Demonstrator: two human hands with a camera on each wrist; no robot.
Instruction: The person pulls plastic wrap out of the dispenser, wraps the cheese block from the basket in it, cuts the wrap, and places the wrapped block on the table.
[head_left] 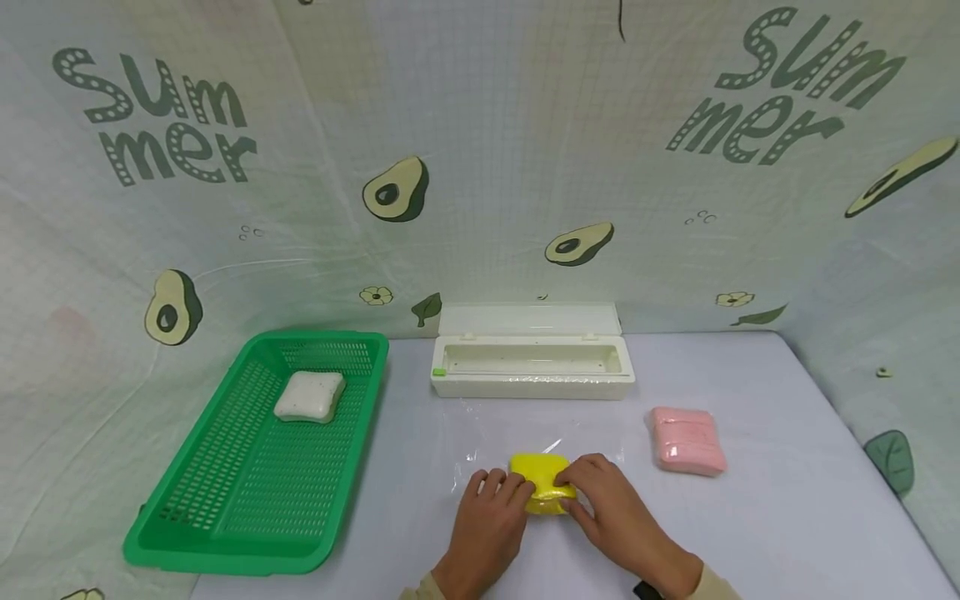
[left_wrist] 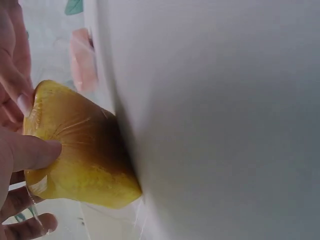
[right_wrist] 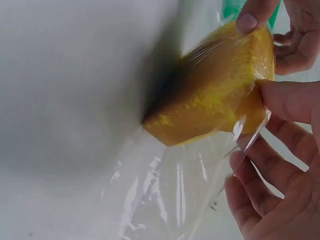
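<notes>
A yellow soap bar (head_left: 538,475) stands tilted on the white table in front of me, with clear plastic film (right_wrist: 165,190) drawn over it and spreading out loosely on the table. My left hand (head_left: 489,525) pinches its left end, thumb on the near face in the left wrist view. At the other end my right hand (head_left: 611,512) pinches the bar and the film, its thumb (right_wrist: 290,100) pressing the near side. Creases in the film run out from the thumbs. Further right lies a pink soap bar (head_left: 687,442) that looks wrapped in shiny film.
On the left sits a green basket (head_left: 357,467) with a white soap bar (head_left: 309,397) inside. Behind the hands stands a long white box (head_left: 532,387), its lid (head_left: 528,319) raised. A printed cloth (head_left: 480,125) hangs behind the table.
</notes>
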